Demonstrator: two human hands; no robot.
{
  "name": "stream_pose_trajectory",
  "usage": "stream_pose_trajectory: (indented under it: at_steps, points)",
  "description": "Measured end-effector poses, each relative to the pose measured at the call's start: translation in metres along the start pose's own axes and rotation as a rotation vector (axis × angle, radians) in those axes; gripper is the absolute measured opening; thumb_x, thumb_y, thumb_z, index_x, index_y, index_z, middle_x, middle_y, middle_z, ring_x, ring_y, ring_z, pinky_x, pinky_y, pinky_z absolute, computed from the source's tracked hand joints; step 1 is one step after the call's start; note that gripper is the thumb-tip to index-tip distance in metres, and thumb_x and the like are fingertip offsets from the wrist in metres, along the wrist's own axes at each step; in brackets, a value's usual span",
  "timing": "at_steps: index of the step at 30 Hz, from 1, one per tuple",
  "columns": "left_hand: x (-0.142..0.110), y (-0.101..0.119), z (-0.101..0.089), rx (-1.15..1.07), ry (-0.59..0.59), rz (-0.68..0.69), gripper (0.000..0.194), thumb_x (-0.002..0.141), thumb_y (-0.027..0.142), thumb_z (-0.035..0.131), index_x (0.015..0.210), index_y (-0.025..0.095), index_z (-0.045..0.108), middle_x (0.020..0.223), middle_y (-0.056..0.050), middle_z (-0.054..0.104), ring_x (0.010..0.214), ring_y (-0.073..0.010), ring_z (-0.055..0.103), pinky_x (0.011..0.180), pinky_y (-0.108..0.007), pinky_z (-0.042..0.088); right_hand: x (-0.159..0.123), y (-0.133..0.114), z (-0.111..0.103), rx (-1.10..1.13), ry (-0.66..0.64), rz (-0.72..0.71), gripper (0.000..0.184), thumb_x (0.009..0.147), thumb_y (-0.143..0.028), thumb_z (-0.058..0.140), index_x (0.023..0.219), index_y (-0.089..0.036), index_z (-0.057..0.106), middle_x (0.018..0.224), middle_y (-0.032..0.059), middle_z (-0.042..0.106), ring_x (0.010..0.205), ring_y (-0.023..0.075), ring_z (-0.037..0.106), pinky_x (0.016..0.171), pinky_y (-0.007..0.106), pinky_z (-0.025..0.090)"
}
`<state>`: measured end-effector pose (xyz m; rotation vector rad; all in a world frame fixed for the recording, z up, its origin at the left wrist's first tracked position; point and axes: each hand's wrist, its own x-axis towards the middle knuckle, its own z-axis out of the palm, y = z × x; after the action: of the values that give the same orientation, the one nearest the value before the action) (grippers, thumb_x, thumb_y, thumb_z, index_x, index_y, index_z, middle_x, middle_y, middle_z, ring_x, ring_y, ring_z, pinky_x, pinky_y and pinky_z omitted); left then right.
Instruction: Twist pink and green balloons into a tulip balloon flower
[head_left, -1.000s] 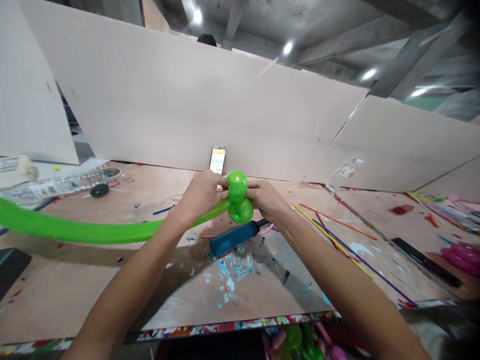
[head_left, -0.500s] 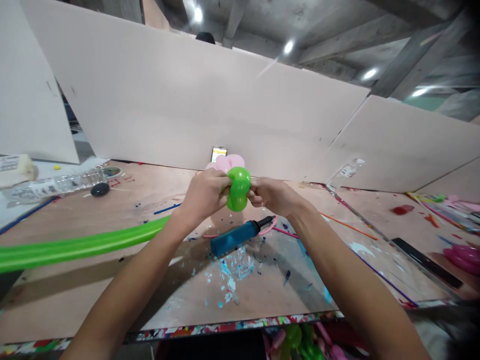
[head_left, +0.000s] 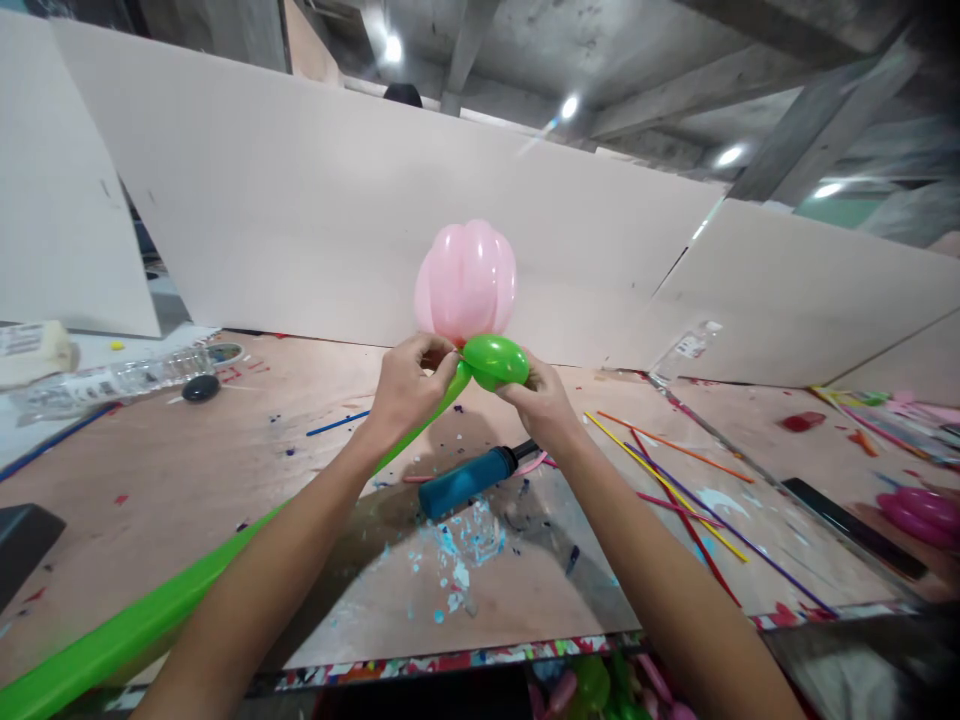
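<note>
My left hand point(head_left: 416, 388) pinches the green balloon at its twist, just below a pink balloon flower head point(head_left: 466, 282) that stands upright. My right hand point(head_left: 541, 400) is closed around the far end of a short green bubble point(head_left: 495, 362), which points to the right. From the twist the long green balloon point(head_left: 150, 600) runs down and left, passing under my left forearm toward the lower left corner. Below the hands a blue balloon pump point(head_left: 466, 482) lies on the table, its nozzle partly behind my right hand.
Uninflated balloons, among them a yellow one point(head_left: 667, 485), lie by my right forearm. A black phone point(head_left: 853, 527) and a magenta balloon point(head_left: 921, 515) are farther right. Plastic bottles lie left and stand right. A white panel point(head_left: 315, 220) rises behind the table. More balloons point(head_left: 600, 685) sit below its edge.
The pink flower head has tilted up into full view above my hands. The green bubble has turned sideways to the right, and the long green tail has swung downward.
</note>
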<state>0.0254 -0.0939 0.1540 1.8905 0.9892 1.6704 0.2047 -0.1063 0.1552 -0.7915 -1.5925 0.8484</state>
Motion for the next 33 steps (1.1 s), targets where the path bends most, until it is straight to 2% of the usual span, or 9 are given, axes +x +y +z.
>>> stream_pose_trajectory:
  at_steps: [3,6,9,14,18,23,26,28,33]
  points:
    - [0.002,0.000,0.001,-0.150,0.011,-0.089,0.017,0.082,0.029,0.060,0.074,0.014,0.063,0.068,-0.001,0.061,0.061,-0.0113,0.054,0.056,-0.023,0.042,-0.002,-0.001,0.002,-0.188,0.004,-0.157,0.028,0.064,-0.017,0.061,0.091,-0.021,0.063,0.095,0.0022,0.053,0.088,0.0190,0.055,0.078,0.034,0.046]
    - [0.004,0.001,-0.001,-0.238,0.021,-0.095,0.014,0.079,0.026,0.062,0.072,0.014,0.063,0.065,0.001,0.059,0.059,-0.0103,0.050,0.054,-0.023,0.038,-0.004,-0.004,0.005,-0.360,-0.031,-0.339,0.027,0.060,-0.012,0.058,0.085,-0.021,0.061,0.101,0.0038,0.050,0.096,0.0216,0.055,0.083,0.037,0.047]
    - [0.005,0.001,-0.004,-0.309,-0.069,-0.139,0.014,0.078,0.027,0.064,0.072,0.014,0.066,0.066,-0.001,0.062,0.059,-0.0115,0.051,0.055,-0.025,0.039,-0.007,-0.007,0.004,-0.519,-0.070,-0.475,0.041,0.059,-0.009,0.057,0.097,-0.022,0.062,0.108,0.0062,0.051,0.105,0.0249,0.053,0.092,0.042,0.046]
    - [0.004,-0.006,-0.005,-0.271,-0.208,-0.111,0.022,0.080,0.035,0.065,0.079,0.015,0.073,0.069,-0.004,0.066,0.063,-0.0159,0.058,0.057,-0.028,0.044,-0.011,-0.006,-0.001,-0.628,-0.125,-0.534,0.049,0.061,-0.011,0.057,0.109,-0.022,0.062,0.109,0.0083,0.048,0.102,0.0251,0.055,0.087,0.042,0.050]
    - [0.005,-0.010,-0.004,-0.209,-0.231,0.071,0.020,0.086,0.031,0.059,0.089,0.019,0.074,0.092,-0.007,0.070,0.088,-0.0214,0.064,0.079,-0.035,0.052,-0.013,-0.006,-0.005,-0.662,-0.137,-0.497,0.053,0.062,-0.012,0.058,0.114,-0.024,0.061,0.117,0.0093,0.046,0.104,0.0260,0.055,0.086,0.042,0.051]
    - [0.002,-0.008,0.000,-0.107,-0.313,0.188,0.029,0.085,0.018,0.053,0.110,0.022,0.067,0.122,-0.010,0.057,0.114,-0.0226,0.055,0.097,-0.038,0.048,-0.013,-0.004,-0.003,-0.683,-0.026,-0.409,0.057,0.062,-0.010,0.059,0.116,-0.025,0.052,0.115,0.0092,0.046,0.112,0.0287,0.049,0.096,0.048,0.045]
    - [0.001,-0.013,0.005,0.052,-0.263,0.259,0.053,0.075,0.017,0.065,0.126,0.022,0.054,0.128,-0.012,0.050,0.120,-0.0258,0.049,0.101,-0.041,0.046,-0.014,-0.002,0.001,-0.645,-0.039,-0.369,0.055,0.068,-0.012,0.057,0.120,-0.023,0.043,0.119,0.0110,0.044,0.116,0.0274,0.046,0.100,0.048,0.041]
    - [0.000,-0.019,0.005,0.134,-0.198,0.270,0.051,0.074,0.019,0.068,0.123,0.021,0.056,0.126,-0.013,0.049,0.119,-0.0266,0.050,0.099,-0.042,0.046,-0.013,-0.005,0.001,-0.593,-0.069,-0.299,0.054,0.072,-0.018,0.060,0.121,-0.023,0.038,0.120,0.0113,0.044,0.116,0.0265,0.047,0.100,0.047,0.041]
    - [0.000,-0.030,-0.003,0.285,-0.333,0.305,0.037,0.079,0.014,0.058,0.115,0.023,0.064,0.123,-0.010,0.051,0.103,-0.0223,0.058,0.091,-0.038,0.050,0.004,-0.031,-0.006,-0.318,0.318,-0.209,0.085,0.068,-0.043,0.074,0.133,-0.030,0.021,0.131,0.0108,0.039,0.118,0.0278,0.049,0.094,0.046,0.046]
